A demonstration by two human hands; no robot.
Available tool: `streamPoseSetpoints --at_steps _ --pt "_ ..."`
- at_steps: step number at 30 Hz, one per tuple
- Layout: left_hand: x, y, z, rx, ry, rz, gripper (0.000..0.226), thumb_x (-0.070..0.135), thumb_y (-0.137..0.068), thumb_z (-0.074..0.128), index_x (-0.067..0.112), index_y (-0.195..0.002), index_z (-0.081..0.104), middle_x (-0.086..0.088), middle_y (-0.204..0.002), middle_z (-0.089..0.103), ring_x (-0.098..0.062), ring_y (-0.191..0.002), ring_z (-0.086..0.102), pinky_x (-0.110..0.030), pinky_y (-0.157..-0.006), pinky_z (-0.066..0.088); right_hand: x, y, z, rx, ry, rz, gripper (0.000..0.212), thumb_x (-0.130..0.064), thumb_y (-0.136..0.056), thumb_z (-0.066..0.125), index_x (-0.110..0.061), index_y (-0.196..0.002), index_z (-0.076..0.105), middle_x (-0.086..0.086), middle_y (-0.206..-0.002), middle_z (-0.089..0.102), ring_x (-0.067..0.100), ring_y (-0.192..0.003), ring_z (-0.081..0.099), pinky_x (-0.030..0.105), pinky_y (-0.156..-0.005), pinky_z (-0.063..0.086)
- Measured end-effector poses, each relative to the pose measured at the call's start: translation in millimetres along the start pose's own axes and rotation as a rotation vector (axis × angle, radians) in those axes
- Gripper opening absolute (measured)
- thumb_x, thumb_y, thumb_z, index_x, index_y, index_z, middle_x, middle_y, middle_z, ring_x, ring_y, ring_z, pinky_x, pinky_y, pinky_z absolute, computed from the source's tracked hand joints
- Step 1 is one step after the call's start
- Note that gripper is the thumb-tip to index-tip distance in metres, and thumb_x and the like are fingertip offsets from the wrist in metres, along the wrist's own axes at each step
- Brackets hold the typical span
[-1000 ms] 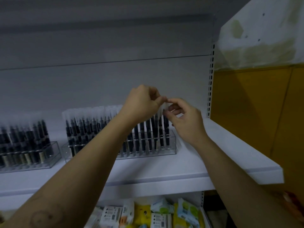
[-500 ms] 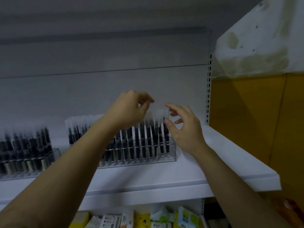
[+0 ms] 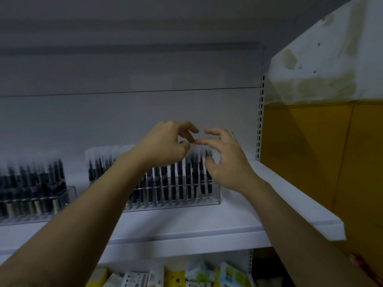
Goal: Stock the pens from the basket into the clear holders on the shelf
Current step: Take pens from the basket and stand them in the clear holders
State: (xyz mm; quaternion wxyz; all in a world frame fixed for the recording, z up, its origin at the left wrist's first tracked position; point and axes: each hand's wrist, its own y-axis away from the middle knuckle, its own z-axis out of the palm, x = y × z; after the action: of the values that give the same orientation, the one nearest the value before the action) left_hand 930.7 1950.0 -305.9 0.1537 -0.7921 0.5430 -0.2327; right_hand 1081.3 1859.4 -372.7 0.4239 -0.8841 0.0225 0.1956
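**Pen rack on the shelf, both hands up at it: what's around**

Quick rundown. White shelf (image 3: 186, 224) w/ a slotted metal upright (image 3: 261, 121) at its right end. Past that is a yellow panel (image 3: 310, 172), and above it a stained white wall (image 3: 331, 48). The level below holds a row of packets (image 3: 199, 274), white/yellow/green, too blurry to read. Far left on the shelf sits a second holder (image 3: 70, 195), also packed w/ dark pens, some w/ pale bands low down.

What's in the way: the left forearm (image 3: 93, 214) runs diagonally across the front of the clear holder (image 3: 216, 196), so the left-middle part of the rack is hidden. The left hand (image 3: 163, 143) covers the tops of the middle pens. The right hand (image 3: 226, 162) sits just in front of the last ones at the right end.

Fingers: the left hand's are curled in, thumb and tips close together right at the clear tops. It's blurry tho, so can't tell if it's actually pinching one. The right hand's are spread and loosely bent, thumb apart from the index, not clamped on anything afaict. Its index tip about meets the left's fingertips.

The pens (image 3: 176, 183) stand upright in rows in the clear holder, on the right part of the shelf near the back panel. They have black barrels w/ a thin silver ring low down. Each is in a see-through sleeve w/ a frosted white top sticking up. The part I can see is packed.
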Motion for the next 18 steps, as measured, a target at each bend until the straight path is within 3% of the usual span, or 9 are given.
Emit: streamPoseSetpoints --at_steps 4,6,9,11,14,17,18 --pt "4 1 -1 -0.034 -0.048 0.011 0.051 0.006 -0.088 0.052 0.027 -0.134 0.045 0.008 -0.129 0.060 0.003 -0.056 0.049 -0.018 -0.076 0.037 -3 3 0 -0.018 0.036 0.005 0.055 -0.005 -0.082 0.056 -0.031 -0.131 0.057 -0.004 -0.142 0.039 0.013 -0.133 0.028 0.025 -0.105 0.023" --pt "3 0 -1 -0.058 -0.030 0.003 0.054 0.003 -0.086 0.051 0.026 -0.135 0.044 0.006 -0.131 0.059 -0.011 -0.082 0.061 -0.013 -0.073 0.036 -4 5 -1 -0.036 0.066 0.001 0.062 -0.004 -0.081 0.056 -0.032 -0.136 0.052 -0.004 -0.144 0.037 0.013 -0.134 0.026 0.026 -0.107 0.021" --pt "1 -2 0 -0.073 0.034 -0.016 0.057 -0.001 -0.083 0.049 0.025 -0.134 0.045 0.001 -0.130 0.059 -0.017 -0.120 0.053 -0.022 -0.087 0.038 -7 6 -4 -0.094 0.125 0.005 0.074 -0.002 -0.079 0.055 -0.037 -0.143 0.041 -0.004 -0.149 0.030 0.015 -0.137 0.021 0.027 -0.109 0.017" --pt "0 -2 -1 -0.077 0.069 -0.022 0.059 -0.004 -0.082 0.047 0.024 -0.134 0.046 0.000 -0.129 0.059 -0.013 -0.120 0.051 -0.022 -0.086 0.039 -7 5 -6 -0.134 0.166 0.008 0.078 -0.002 -0.078 0.055 -0.040 -0.145 0.037 -0.005 -0.151 0.026 0.016 -0.139 0.017 0.026 -0.109 0.014" --pt "0 0 -3 -0.078 0.070 -0.018 0.058 -0.004 -0.083 0.047 0.023 -0.134 0.047 0.002 -0.128 0.058 -0.006 -0.102 0.052 -0.013 -0.072 0.036 -8 3 -9 -0.169 0.188 0.018 0.081 -0.003 -0.077 0.054 -0.044 -0.145 0.035 -0.007 -0.152 0.023 0.016 -0.140 0.015 0.026 -0.108 0.013" --pt "-2 4 -4 -0.070 0.076 -0.025 0.056 -0.003 -0.085 0.049 0.023 -0.135 0.046 0.007 -0.126 0.058 0.002 -0.091 0.055 -0.014 -0.078 0.038 -11 2 -12 -0.169 0.175 0.029 0.082 -0.002 -0.077 0.055 -0.044 -0.145 0.034 -0.007 -0.152 0.024 0.017 -0.140 0.017 0.026 -0.106 0.015" --pt "-3 6 -4 -0.065 0.080 -0.028 0.056 -0.003 -0.085 0.050 0.023 -0.135 0.046 0.007 -0.127 0.058 0.001 -0.096 0.055 -0.016 -0.083 0.038 -12 2 -13 -0.165 0.170 0.034 0.081 -0.003 -0.078 0.055 -0.043 -0.145 0.034 -0.006 -0.152 0.024 0.017 -0.140 0.018 0.026 -0.106 0.016"
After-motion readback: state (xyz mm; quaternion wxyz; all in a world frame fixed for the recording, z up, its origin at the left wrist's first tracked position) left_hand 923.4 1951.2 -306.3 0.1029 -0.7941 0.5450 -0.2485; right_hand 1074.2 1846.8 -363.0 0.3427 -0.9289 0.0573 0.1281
